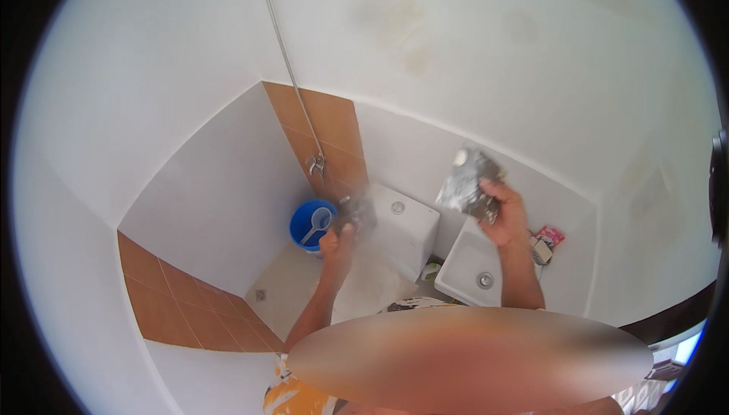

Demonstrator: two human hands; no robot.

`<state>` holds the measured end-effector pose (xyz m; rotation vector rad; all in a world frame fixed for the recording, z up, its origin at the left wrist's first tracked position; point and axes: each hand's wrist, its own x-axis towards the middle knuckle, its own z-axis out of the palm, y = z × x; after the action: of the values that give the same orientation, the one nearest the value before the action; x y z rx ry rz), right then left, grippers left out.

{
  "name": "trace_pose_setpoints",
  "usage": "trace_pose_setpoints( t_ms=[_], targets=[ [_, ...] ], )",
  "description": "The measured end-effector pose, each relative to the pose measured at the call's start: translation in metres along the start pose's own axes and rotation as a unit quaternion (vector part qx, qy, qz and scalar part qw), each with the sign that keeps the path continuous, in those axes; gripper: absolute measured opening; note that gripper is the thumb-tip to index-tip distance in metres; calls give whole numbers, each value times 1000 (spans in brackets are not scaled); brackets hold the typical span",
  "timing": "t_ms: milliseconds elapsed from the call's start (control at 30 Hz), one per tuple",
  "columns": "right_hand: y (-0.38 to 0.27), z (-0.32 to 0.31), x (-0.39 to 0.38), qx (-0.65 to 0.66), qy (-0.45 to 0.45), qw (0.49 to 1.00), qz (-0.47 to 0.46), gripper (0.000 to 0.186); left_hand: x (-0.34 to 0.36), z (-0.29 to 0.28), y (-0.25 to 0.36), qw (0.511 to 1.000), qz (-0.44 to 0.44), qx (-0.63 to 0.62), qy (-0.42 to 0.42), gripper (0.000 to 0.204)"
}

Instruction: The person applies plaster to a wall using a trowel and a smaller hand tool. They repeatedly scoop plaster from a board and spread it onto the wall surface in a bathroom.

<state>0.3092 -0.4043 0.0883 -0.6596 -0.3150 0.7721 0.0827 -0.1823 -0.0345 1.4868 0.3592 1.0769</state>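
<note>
My right hand is raised in front of the far wall. Its fingers close on a flat silvery metal plate, which has a whitish lump at its upper corner and looks smeared. To the left, my left hand grips a flat dark grey tool, smeared by motion, so its exact kind does not show. That tool appears in front of the gap between a blue bucket and a white toilet. Both plates are held apart from the wall.
The blue bucket holds a dipper. Right of it stand the toilet and a white washbasin. A pink packet lies by the basin. Above the bucket, a shower pipe runs up the wall, which has beige patches.
</note>
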Motion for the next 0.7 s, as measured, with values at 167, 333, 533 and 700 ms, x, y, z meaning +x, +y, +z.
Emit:
trace_pose_setpoints(
  t_ms=[167, 333, 533, 700],
  targets=[
    [-81, -4, 3, -328, 66, 874, -352, 21, -46, -52, -56, 981, -144, -6, 127, 34],
    [-198, 2, 36, -551, 259, 416, -675, 27, -90, -51, -77, 984, -78, -61, 149, 44],
    [-315, 9, 80, -560, 398, 70, -723, 42, -91, -50, -88, 964, -183, 51, 187, 49],
    [-350, -3, 101, -616, 439, 14, -654, 55, -78, -48, -85, 982, -133, -35, 129, 47]
  ],
)
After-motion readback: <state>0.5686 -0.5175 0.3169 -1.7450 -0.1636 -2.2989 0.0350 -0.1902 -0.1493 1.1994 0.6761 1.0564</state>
